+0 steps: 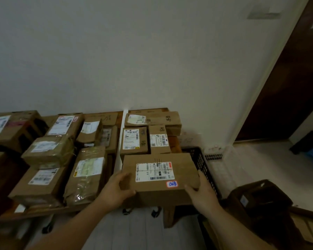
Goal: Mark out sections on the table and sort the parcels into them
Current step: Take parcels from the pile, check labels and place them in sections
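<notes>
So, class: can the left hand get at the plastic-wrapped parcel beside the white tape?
Likely yes, once free: the left hand grips the big box, but the plastic-wrapped parcel lies right beside it, nothing between.

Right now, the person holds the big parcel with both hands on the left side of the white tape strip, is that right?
Not quite. In the head view, the left hand and the right hand hold the parcel on the right side of the white tape strip, not the left. The rest is correct.
</notes>
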### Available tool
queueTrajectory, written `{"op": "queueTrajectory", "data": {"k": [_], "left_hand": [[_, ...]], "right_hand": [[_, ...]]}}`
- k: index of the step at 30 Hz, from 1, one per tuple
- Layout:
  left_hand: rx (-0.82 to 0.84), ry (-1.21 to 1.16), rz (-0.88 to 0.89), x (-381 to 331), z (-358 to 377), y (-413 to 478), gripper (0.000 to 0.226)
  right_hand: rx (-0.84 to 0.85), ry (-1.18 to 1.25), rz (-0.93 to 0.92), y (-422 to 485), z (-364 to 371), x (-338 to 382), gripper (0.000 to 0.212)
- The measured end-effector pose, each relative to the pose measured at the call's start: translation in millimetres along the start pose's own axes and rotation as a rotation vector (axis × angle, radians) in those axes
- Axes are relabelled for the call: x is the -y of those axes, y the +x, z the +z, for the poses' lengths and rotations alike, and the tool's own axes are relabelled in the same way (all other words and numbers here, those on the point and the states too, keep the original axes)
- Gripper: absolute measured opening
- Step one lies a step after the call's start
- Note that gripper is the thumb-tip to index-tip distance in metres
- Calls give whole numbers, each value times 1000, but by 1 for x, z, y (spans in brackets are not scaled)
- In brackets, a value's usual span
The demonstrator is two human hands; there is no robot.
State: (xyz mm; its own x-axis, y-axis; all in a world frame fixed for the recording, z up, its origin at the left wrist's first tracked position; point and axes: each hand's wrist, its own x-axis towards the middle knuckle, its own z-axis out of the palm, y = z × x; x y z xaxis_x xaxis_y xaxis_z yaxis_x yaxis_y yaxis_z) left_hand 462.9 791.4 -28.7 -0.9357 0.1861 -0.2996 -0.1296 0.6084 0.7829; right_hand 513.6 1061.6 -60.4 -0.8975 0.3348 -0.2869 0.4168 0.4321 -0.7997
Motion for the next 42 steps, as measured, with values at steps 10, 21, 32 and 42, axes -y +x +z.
{"op": "queueTrajectory", "data": {"k": [10, 21, 32, 42], "left_hand": [[-23, 233, -54, 30, 2, 21, 82], [-68, 378, -24, 10, -31, 17, 75], [-337, 404, -56, 18, -181, -50, 72], [-509, 350, -183, 138, -386, -153, 71]], "right_hand": [[82, -147, -60, 24, 34, -8, 69], [101, -310, -110, 28, 19, 28, 69], [165, -419, -431, -2, 71, 188, 55], [345, -477, -676, -86, 259, 356, 59]]}}
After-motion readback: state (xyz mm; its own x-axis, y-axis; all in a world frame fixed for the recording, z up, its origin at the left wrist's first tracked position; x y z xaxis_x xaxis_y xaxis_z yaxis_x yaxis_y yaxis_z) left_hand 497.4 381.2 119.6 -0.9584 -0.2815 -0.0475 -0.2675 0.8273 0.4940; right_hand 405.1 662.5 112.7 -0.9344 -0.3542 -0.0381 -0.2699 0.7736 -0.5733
